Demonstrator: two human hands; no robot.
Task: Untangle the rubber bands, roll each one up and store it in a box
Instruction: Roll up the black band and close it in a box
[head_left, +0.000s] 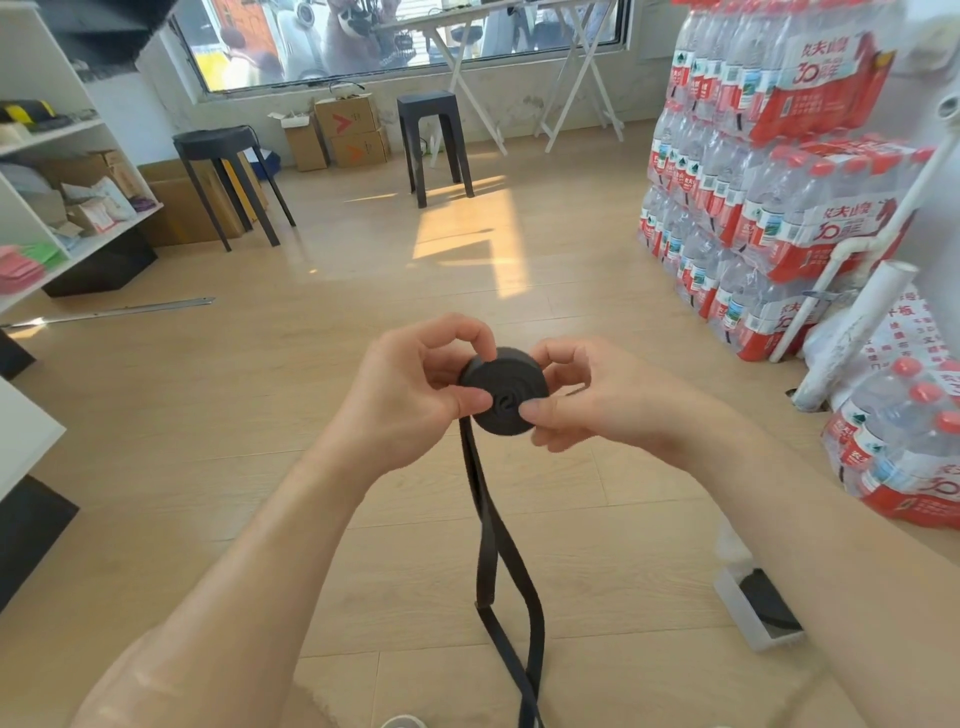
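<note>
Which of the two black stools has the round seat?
The left stool has the round seat; the other stool, farther back and to its right, has a square top.

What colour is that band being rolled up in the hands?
Black, or very dark grey; the rolled band shows a spiral pattern on its face, clearest in the head view.

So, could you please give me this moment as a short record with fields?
held item: black flat rubber band, partly rolled into a coil
left grip: thumb and fingers pinch the coil's left edge
right grip: thumb and fingers pinch its right edge
loose tail: two strands hang down from the coil
box: white rectangular box on the wooden floor, lower right, something dark inside
task state: rolling unfinished
</note>
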